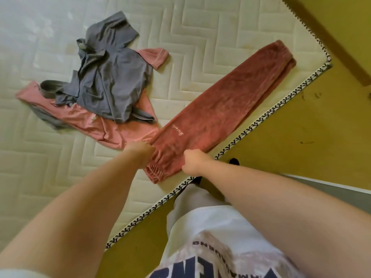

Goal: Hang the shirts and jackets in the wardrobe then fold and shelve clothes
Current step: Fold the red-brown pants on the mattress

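Rust-pink velvet trousers [220, 105] lie stretched flat on the white quilted mattress [200, 27], folded lengthwise, with the cuffs at the upper right and the gathered waistband close to me. My left hand [140, 150] grips the waistband's left corner. My right hand [193, 162] grips its right corner by the mattress edge. To the left lies a heap: a grey shirt [112, 77] crumpled on top of a light pink garment [100, 125].
The mattress edge with black-and-white trim [261, 119] runs diagonally. Yellow floor [301, 137] lies beyond it to the right. A wooden board or frame [331, 37] crosses the upper right corner. My legs and a dark shoe [233, 161] stand beside the mattress.
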`<state>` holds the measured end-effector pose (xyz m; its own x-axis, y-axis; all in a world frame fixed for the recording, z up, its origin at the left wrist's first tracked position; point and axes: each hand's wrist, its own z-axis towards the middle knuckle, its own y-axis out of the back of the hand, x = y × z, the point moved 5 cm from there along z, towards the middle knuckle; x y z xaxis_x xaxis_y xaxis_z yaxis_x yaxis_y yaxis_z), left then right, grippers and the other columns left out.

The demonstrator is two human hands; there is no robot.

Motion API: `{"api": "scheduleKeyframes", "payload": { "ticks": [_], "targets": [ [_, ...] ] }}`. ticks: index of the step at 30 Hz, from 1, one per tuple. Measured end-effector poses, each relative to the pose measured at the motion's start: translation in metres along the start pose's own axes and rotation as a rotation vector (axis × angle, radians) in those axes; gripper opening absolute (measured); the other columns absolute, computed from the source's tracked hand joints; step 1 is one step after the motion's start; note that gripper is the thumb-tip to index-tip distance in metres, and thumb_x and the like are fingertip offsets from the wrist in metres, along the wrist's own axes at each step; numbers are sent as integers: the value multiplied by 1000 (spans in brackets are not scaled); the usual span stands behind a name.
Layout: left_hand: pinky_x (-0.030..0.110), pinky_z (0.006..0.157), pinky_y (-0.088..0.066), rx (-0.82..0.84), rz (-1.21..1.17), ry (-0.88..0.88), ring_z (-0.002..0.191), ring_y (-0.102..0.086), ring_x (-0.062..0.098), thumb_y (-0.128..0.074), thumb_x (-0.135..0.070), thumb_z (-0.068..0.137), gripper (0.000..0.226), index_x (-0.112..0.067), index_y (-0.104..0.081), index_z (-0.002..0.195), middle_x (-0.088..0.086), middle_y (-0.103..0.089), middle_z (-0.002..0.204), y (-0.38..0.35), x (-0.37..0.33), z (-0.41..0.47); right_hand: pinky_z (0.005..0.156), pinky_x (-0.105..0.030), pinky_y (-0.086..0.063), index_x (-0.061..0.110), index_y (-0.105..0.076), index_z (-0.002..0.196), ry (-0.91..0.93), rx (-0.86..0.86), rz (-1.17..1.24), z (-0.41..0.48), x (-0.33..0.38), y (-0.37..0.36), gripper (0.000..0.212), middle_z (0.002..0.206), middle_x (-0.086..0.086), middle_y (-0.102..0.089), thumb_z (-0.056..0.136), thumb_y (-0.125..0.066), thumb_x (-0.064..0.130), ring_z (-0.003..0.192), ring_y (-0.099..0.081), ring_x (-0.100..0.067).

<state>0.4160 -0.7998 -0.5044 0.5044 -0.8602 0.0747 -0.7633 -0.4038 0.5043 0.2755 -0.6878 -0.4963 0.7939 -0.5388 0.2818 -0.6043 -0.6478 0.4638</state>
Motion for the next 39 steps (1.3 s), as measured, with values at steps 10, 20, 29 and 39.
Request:
{"api": "scheduleKeyframes", "payload": {
  "ticks": [10, 20, 29, 39],
  "targets": [
    [36, 68, -46, -65, -218, -72, 104, -64, 30, -59, -8, 92, 37, -15, -60, 129, 5, -64, 117, 150, -131, 106, 58, -27, -41, 7, -53, 81, -373, -371, 326, 60, -231, 191, 12, 91, -12, -58, 92, -50, 11, 78, -58, -30],
    [37, 56, -42, -84, -234, 58, 67, -50, 26, -52, -11, 97, 24, -14, -58, 120, -1, -49, 76, 246, -266, 278, 67, -35, -59, 5, -61, 121, -540, -526, 1016, 202, -461, 323, 30, 94, -12, -69, 93, -50, 10, 75, -69, -24],
    [36, 60, -41, -66, -397, 404, 93, -65, 32, -51, -45, 99, 38, -10, -49, 115, 9, -61, 107, 236, -279, 370, 46, -28, -56, 30, -51, 135, -167, -588, 749, 298, -519, 389, 44, 90, 1, -70, 92, -60, 35, 54, -70, -19],
    [37, 58, -41, -13, -294, 385, 87, -65, 31, -52, -8, 93, 14, -10, -48, 106, 9, -66, 101, 237, -286, 382, 42, -25, -49, 22, -55, 97, -95, -555, 715, 314, -528, 403, 10, 76, -4, -73, 96, -49, 29, 50, -68, -20]
  ]
}}
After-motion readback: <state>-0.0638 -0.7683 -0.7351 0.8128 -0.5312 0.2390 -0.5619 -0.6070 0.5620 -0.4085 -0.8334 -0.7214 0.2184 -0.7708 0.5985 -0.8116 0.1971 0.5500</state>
